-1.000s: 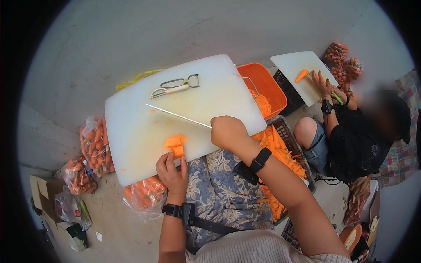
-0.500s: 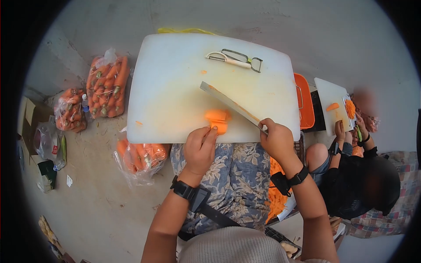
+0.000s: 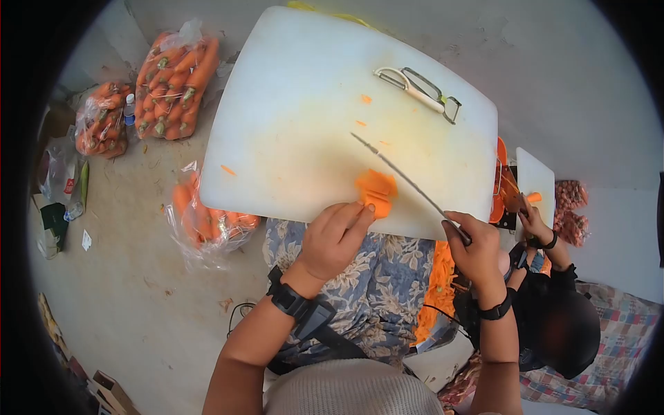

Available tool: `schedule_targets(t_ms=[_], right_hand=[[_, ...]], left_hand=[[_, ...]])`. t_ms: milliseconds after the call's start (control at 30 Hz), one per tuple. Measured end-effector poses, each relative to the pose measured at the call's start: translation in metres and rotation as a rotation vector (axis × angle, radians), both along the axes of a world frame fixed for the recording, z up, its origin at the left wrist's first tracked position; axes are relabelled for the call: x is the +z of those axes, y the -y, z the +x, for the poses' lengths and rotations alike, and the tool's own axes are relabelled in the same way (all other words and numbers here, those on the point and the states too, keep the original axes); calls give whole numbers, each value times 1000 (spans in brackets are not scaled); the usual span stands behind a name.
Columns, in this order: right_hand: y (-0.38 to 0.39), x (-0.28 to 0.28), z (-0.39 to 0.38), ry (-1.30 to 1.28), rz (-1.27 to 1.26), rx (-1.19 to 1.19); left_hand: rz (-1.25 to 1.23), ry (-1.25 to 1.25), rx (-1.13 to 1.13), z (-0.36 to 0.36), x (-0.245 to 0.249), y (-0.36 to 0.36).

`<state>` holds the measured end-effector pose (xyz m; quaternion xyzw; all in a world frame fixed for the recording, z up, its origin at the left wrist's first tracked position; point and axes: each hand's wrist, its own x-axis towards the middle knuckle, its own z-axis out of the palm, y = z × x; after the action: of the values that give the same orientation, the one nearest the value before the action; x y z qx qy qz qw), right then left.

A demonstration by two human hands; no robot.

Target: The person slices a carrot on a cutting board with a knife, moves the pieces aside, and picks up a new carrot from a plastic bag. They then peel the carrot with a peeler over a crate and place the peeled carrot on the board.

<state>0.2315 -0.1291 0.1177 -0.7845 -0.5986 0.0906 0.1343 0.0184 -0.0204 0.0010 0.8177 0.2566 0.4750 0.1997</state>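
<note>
Head view: left hand (image 3: pixel 333 238) holds orange carrot chunks (image 3: pixel 375 185), right hand (image 3: pixel 477 250) grips a long metal knife (image 3: pixel 407 178). Likely slicing; next move needs care.

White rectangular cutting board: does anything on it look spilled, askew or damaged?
Only minor mess: small orange carrot scraps lie scattered on the white rectangular cutting board, apart from the cut orange carrot at the left hand. The board's middle looks yellowish, perhaps stained; no damage shows.

A bottle (image 3: pixel 129 111) sits far left, a checked cloth (image 3: pixel 626 318) lower right.
</note>
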Motion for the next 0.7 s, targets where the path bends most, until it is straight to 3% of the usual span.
schedule_targets(t_ms=[100, 200, 700], right_hand=[[-6, 21, -9, 49, -26, 152], [-11, 34, -15, 120, -83, 260], [-6, 27, 10, 127, -154, 166]], left_hand=[[-35, -59, -53, -8, -6, 4], [-258, -129, -121, -10, -30, 13], [6, -43, -51, -3, 1, -4]])
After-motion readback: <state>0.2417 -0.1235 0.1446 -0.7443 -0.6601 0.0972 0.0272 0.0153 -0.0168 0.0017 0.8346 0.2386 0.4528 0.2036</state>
